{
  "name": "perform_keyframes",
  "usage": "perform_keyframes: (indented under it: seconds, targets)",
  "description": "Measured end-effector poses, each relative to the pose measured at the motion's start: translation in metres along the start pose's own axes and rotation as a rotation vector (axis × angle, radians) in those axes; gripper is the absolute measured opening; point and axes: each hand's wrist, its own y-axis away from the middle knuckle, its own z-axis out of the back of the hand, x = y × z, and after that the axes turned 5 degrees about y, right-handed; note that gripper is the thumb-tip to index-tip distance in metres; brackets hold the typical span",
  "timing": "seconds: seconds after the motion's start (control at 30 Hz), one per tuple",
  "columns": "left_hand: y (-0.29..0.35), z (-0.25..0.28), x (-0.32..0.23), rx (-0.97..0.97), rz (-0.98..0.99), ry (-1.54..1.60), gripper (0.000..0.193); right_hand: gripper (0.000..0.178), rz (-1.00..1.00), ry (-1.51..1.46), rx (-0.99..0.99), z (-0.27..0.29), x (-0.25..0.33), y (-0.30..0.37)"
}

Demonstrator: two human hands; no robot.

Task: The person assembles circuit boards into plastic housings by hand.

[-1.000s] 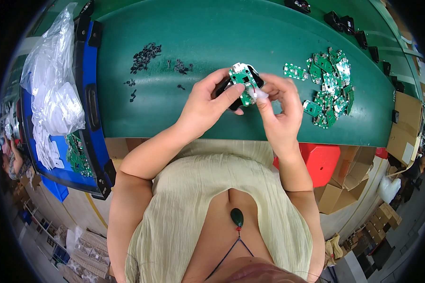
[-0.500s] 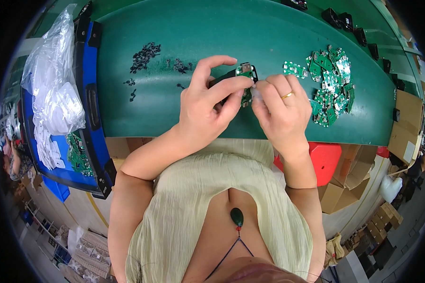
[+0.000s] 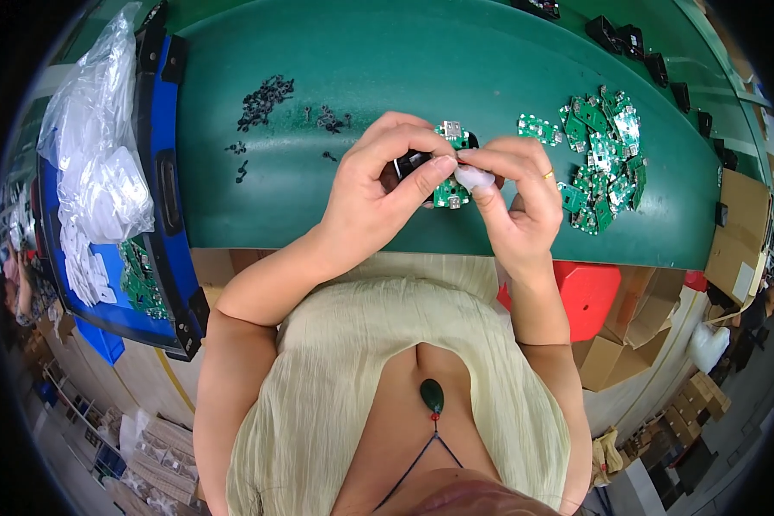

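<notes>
A green circuit board (image 3: 453, 196) with metal connectors at its two ends is held above the near part of the green work surface (image 3: 361, 77), roughly centred in front of the person. The left hand (image 3: 391, 168) is curled around a dark glossy casing (image 3: 413, 162), against which the board is held; the left thumb and forefinger are closed nearly tip to tip over the board's middle, but whether anything small is pinched there cannot be told. By the right hand (image 3: 512, 185), on which a ring (image 3: 548, 175) is worn, a whitish translucent piece (image 3: 474, 178) is pinched between thumb and fingers, just beside the board; its exact kind cannot be made out. The fingertips of both hands are brought close together. To the right, a heap of green boards (image 3: 606, 159) is spread, with a few boards (image 3: 538, 129) lying at its left edge. To the left, small black parts (image 3: 265, 101) are gathered in a loose pile, with a smaller cluster (image 3: 328, 119) nearby. At the far left, clear plastic bagging (image 3: 103, 172) is draped over a blue bin (image 3: 165, 120), in which white flat pieces (image 3: 84, 271) and further boards (image 3: 142, 284) are seen.
</notes>
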Motion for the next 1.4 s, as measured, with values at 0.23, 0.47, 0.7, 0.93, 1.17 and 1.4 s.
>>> perform_keyframes:
  seconds: [0.23,0.47,0.7,0.93,1.17,1.4]
  targets:
    - [0.001,0.001,-0.005,0.089,0.207,0.128,0.016,0.017,-0.009,-0.018,-0.01,-0.002,-0.009,0.001]
    - [0.001,0.0,-0.002,-0.087,0.059,0.052,0.031,0.022,0.09,0.035,0.022,0.004,-0.009,-0.002]
    - [0.003,-0.002,-0.008,-0.091,-0.217,-0.411,0.042,0.033,0.299,0.329,0.088,0.01,0.001,-0.009]
    - [0.004,-0.004,-0.005,-0.121,-0.386,-0.565,0.045,0.035,0.327,0.407,0.118,0.013,0.003,-0.009]
    - [0.005,-0.004,-0.008,-0.118,-0.385,-0.598,0.044,0.04,0.365,0.407,0.18,0.017,0.005,-0.009]
    - [0.006,-0.003,-0.013,-0.069,-0.318,-0.535,0.043,0.041,0.448,0.461,0.266,0.023,0.007,-0.013]
